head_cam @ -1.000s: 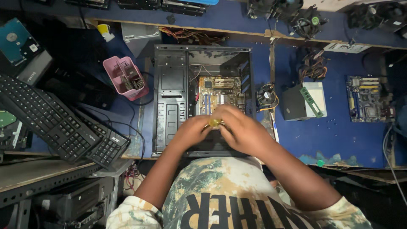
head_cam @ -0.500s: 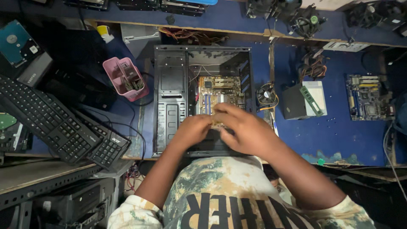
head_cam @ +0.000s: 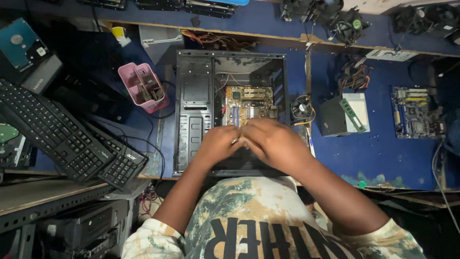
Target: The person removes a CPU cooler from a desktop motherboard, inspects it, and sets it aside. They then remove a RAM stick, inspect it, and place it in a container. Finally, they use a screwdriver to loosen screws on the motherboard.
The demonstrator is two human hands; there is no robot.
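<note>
An open black computer case [head_cam: 194, 110] lies flat on the blue bench, with a green-and-yellow motherboard [head_cam: 249, 103] showing inside. Both my hands meet over the near half of the case. My left hand [head_cam: 218, 146] has its fingers curled, and a small shiny metal part [head_cam: 235, 141] shows at its fingertips. My right hand [head_cam: 273, 144] lies against the left one, knuckles up. Its fingers are tucked out of sight, so what they hold is hidden. The hands cover the lower part of the motherboard.
Two black keyboards [head_cam: 62, 139] overlap at the left, beside a pink basket [head_cam: 143, 86] of small parts. A cooling fan [head_cam: 302, 108], a black box with a memory stick [head_cam: 352, 114] and a bare circuit board [head_cam: 414, 112] lie to the right. Hard drives [head_cam: 19, 45] sit at far left.
My hands have sunk a little lower into the case and closed tighter together. The yellowish bit seen between them a second ago is now mostly covered.
</note>
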